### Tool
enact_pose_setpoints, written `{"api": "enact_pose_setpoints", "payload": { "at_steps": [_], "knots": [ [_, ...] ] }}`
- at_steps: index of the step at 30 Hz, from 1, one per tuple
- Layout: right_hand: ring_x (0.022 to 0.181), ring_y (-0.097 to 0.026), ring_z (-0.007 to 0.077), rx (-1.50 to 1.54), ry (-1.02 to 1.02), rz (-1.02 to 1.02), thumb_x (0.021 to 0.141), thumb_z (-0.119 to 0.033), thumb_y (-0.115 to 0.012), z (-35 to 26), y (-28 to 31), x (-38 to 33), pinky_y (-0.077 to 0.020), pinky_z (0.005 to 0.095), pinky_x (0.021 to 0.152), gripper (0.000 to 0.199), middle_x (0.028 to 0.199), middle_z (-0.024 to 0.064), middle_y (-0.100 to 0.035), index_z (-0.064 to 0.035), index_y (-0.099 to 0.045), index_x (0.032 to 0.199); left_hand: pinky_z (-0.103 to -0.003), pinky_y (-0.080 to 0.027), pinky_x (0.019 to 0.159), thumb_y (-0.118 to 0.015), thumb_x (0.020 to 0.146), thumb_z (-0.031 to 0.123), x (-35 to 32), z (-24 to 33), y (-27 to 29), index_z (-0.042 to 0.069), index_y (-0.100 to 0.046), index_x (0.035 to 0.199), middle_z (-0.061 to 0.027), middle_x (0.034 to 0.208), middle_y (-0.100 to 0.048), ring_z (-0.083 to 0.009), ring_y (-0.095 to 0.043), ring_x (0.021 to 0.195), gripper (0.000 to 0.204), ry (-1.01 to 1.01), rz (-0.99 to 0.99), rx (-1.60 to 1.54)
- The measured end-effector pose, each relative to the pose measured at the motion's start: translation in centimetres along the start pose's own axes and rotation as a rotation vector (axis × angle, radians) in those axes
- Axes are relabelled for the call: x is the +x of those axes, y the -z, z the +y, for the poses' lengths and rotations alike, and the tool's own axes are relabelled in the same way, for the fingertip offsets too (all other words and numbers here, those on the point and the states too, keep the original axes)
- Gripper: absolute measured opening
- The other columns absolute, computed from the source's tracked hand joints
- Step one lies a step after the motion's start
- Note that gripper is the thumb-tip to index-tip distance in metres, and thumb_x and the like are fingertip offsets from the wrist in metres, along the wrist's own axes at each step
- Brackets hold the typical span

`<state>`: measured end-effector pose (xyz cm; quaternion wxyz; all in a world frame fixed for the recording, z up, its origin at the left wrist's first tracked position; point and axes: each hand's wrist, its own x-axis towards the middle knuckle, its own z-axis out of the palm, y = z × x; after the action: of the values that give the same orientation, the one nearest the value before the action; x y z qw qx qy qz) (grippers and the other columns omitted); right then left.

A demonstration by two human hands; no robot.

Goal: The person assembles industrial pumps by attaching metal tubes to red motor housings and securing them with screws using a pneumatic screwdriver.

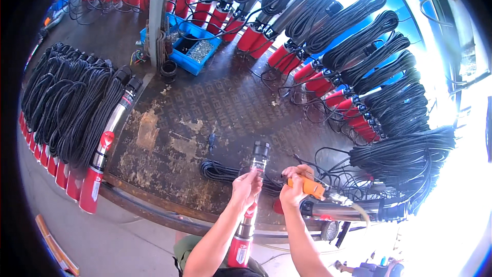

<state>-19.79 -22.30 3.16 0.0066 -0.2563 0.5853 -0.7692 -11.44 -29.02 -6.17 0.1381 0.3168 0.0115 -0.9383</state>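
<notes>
My left hand (246, 189) is closed around the upper part of a slim submersible pump (240, 252). The pump has a steel body, a red lower end and a black top, and it leans over the near table edge toward me. In my right hand (292, 193) is an orange air tool (310, 188) with a hose at its rear end. The tool's front end lies close to the pump's upper part, with a small gap between. A bundled black cable (220, 171) rests on the table left of the pump.
A worn brown table (169, 149) spreads ahead. Pumps with coiled black cables (72, 107) stand in a row at left, and more red-ended pumps (279, 56) line the far and right sides. A blue parts bin (185, 64) sits beside a metal post (155, 15). Another pump (348, 209) lies at right.
</notes>
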Motion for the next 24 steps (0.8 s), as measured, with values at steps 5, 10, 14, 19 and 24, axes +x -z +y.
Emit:
{"api": "enact_pose_setpoints", "payload": {
  "at_steps": [5,10,14,19,24],
  "knots": [
    [0.066,-0.057,0.0251,0.154,-0.132,0.041,0.075,-0.004,-0.053,-3.0,-0.7,0.2,-0.0530,0.0415,0.069,0.020,0.073,0.0113,-0.054,0.0015,-0.052,0.094,-0.023,-0.049,0.056,-0.066,0.098,0.016,-0.7,-0.8,-2.6,0.000,-0.066,0.099,-0.0057,0.078,-0.065,-0.0137,-0.061,0.065,0.016,0.139,-0.219,-0.175],
    [0.066,-0.055,0.0245,0.152,-0.124,0.046,0.076,-0.006,-0.052,-2.9,0.2,0.1,-0.0520,0.0416,0.069,0.025,0.072,0.0117,-0.055,0.0013,-0.052,0.100,-0.024,-0.051,0.058,-0.066,0.098,0.016,-1.2,-1.3,-3.1,0.002,-0.065,0.098,-0.0051,0.077,-0.065,-0.0135,-0.063,0.066,0.015,0.134,-0.219,-0.100],
    [0.067,-0.054,0.0245,0.163,-0.139,0.000,0.077,-0.007,-0.052,-2.4,0.5,-0.1,-0.0513,0.0416,0.069,0.029,0.073,0.0123,-0.056,0.0015,-0.052,0.106,-0.023,-0.051,0.057,-0.067,0.097,0.015,-0.9,-1.7,-2.7,0.003,-0.064,0.093,-0.0051,0.076,-0.065,-0.0133,-0.063,0.065,0.013,0.175,-0.199,-0.180],
    [0.069,-0.057,0.0241,0.079,-0.061,-0.131,0.079,-0.004,-0.053,0.1,0.6,0.3,-0.0533,0.0403,0.072,0.028,0.074,0.0116,-0.058,0.0015,-0.052,0.107,-0.022,-0.043,0.045,-0.069,0.095,0.015,1.9,-2.6,-1.8,0.006,-0.063,0.089,-0.0047,0.075,-0.065,-0.0115,-0.060,0.058,0.013,0.177,-0.156,-0.258],
    [0.072,-0.058,0.0228,0.014,-0.075,-0.177,0.080,0.001,-0.054,3.5,1.0,1.8,-0.0543,0.0406,0.073,0.027,0.075,0.0100,-0.058,-0.0004,-0.053,0.107,-0.021,-0.028,0.040,-0.049,0.102,0.016,4.4,-2.9,-3.3,0.002,-0.059,0.093,0.0012,0.066,-0.047,-0.0079,-0.039,0.048,0.019,0.175,-0.036,-0.419]
  ]
}}
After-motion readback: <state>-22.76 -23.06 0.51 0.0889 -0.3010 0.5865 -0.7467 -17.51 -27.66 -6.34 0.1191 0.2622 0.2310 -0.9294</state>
